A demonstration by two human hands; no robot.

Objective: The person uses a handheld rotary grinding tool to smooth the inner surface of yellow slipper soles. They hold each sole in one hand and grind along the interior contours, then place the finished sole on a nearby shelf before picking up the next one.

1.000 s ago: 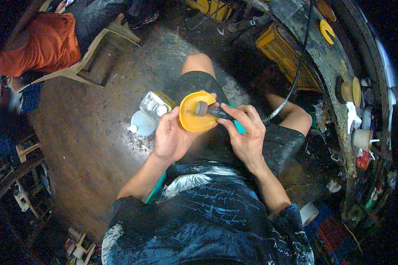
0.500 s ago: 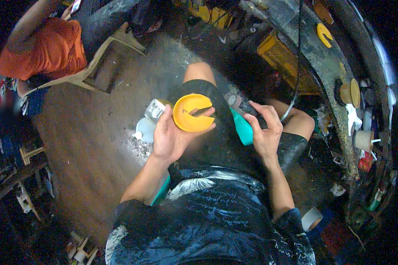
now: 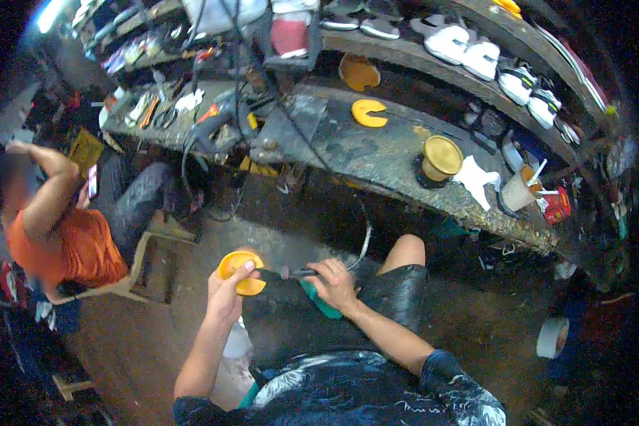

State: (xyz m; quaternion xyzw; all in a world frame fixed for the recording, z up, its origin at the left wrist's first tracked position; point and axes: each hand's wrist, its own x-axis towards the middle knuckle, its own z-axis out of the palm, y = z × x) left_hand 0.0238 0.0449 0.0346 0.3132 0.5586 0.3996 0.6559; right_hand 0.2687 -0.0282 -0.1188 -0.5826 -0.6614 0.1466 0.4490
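Observation:
My left hand (image 3: 223,302) grips a yellow plastic disc (image 3: 234,263) with a notch cut in its edge, my thumb on its upper face. The fingers of my right hand (image 3: 336,284) close round a slim dark rotary tool (image 3: 291,272). Its tip points left at the disc's notch; whether the two touch, I cannot tell. A pale flexible cable (image 3: 366,241) hangs beyond my right hand. On my lap, just under that hand, lies a teal piece (image 3: 321,301).
Ahead runs a worn workbench (image 3: 397,156) with another notched yellow disc (image 3: 368,113), a round tub (image 3: 443,157) and a power drill (image 3: 220,122). Shoes (image 3: 447,42) line a shelf above. A person in orange (image 3: 85,248) sits at left. A tape roll (image 3: 552,336) is at right.
My view has tilted up toward the bench. The disc lay on my open left palm and is now pinched under the thumb. My right hand has brought the tool close to it.

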